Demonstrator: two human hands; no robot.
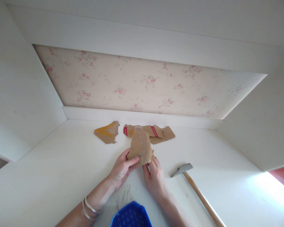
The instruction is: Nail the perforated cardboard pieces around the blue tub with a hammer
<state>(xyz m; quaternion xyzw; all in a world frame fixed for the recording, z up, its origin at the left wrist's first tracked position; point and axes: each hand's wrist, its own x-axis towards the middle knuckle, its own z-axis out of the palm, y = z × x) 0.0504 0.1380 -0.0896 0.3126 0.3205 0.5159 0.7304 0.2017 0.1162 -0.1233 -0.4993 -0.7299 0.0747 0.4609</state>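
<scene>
Head view, looking down into a white alcove with a flat white shelf.

- Left hand: fingers curled, thumb laid across the lower left edge of a brown sheet, pinching it. Two thin bangles sit on that wrist.
- Right hand: fingers bent, tips closed on the lower right edge of the same brown sheet. Thumb hidden behind the sheet; grip looks like a pinch.
- Brown sheet: torn, ragged outline, dotted with small holes. Held between both hands, lifted and tilted up off the shelf, roughly mid-shelf, just in front of the scraps at the back.
- Two more torn scraps of the same dotted brown stuff lie flat near the back edge: left scrap with a yellow patch, well clear of the hands; right scrap with red bands, partly covered by the held sheet.
- Hammer: grey head, long wooden handle, lying flat on the shelf to the right of the right hand, near but not touching it. Handle runs off toward the lower right.
- Blue plastic thing with holes at the bottom edge, between the forearms; cut off by the frame, cannot tell what it is.
- Flowered wallpaper covers the back panel. Grey scuffs mark the shelf near the wrists.
</scene>
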